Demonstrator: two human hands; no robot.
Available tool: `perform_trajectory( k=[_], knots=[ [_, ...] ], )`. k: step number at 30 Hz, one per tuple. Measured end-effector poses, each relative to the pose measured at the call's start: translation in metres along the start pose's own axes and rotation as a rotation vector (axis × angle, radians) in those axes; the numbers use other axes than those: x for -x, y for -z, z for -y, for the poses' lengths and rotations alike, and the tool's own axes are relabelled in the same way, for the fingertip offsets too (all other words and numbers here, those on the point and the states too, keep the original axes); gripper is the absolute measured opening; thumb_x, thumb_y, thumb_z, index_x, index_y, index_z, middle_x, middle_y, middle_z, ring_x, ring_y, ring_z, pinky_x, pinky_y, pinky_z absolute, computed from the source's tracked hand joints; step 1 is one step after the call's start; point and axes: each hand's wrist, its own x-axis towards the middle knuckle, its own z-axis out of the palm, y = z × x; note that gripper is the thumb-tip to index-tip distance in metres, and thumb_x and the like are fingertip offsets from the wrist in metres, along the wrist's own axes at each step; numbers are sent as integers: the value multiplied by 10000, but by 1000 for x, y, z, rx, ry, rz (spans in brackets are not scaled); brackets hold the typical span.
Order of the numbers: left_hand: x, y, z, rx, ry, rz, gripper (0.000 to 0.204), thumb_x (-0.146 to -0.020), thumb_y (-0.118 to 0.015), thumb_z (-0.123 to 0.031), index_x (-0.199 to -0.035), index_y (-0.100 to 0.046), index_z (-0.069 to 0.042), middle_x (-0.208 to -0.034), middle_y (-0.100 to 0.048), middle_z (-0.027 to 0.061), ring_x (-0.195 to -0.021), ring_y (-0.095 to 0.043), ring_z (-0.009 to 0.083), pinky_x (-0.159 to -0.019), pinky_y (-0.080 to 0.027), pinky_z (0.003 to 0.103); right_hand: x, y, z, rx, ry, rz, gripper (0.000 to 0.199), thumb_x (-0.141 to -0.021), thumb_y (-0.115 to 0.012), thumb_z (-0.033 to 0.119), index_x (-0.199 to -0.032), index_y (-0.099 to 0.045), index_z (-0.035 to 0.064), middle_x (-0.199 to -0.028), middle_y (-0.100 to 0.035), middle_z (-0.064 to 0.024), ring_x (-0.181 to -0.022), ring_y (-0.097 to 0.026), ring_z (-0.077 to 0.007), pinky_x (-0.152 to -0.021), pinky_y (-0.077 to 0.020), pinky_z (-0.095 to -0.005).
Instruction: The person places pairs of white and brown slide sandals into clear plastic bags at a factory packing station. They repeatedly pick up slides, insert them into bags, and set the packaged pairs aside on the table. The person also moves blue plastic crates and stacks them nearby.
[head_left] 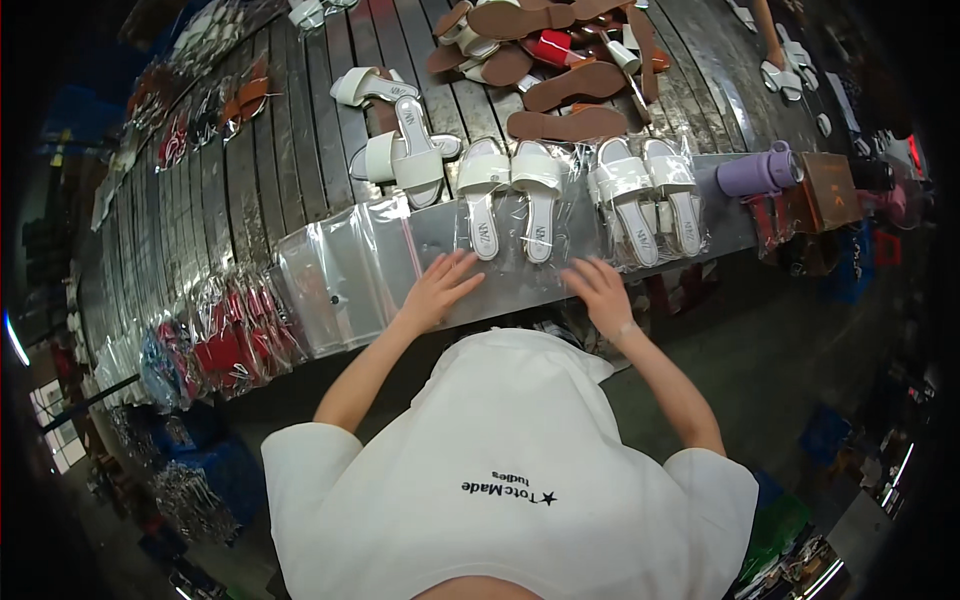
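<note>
Currently on the bench: left hand [436, 290] and right hand [600, 290], both flat and open, fingers spread, palms down on a clear plastic bag [520, 262], gripping nothing.

- Just beyond the fingertips, between the two hands: one pair of white slide sandals [510, 195], lying side by side at the bag's far end; whether fully inside it, cannot tell.
- Beyond the right hand and slightly outward: a second white pair [648, 195], already wrapped in clear film. Counted as done.
- Outward of the left hand: a stack of empty clear bags [335, 275], still unused.
- Farther beyond the left hand: loose white sandals [395, 140], unbagged.
- Well beyond both hands: heap of brown and red sandals and soles [555, 60], unbagged.
- Far outward of the right hand: lilac bottle [757, 170], brown box [830, 190].
- Outward and nearer than the left hand: row of bagged red items [225, 345].

Judged state: one pair finished, one pair in hand, most of the stock yet to bag.
</note>
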Motion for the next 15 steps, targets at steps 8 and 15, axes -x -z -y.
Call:
perform_trajectory(
  k=[8, 15],
  knots=[
    [-19, -50, 23, 1004, 976, -80, 151, -887, -540, -126, -932, -563, 16, -788, -640, 99, -691, -634, 243, -674, -512, 348, -21, -85, -19, -846, -1029, -26, 150, -855, -576, 141, -835, -605, -5, -813, -648, -76, -737, -622, -152, -666, -494, -301],
    [-58, -18, 13, 894, 1126, -68, 398, -865, -583, -388, -706, -566, -24, -567, -564, 88, -529, -564, 223, -482, -407, 351, -25, -117, -41, -969, -950, 487, 481, -846, -587, 250, -1185, -454, -64, -813, -658, -158, -682, -628, -272, -673, -502, -351]
  ],
)
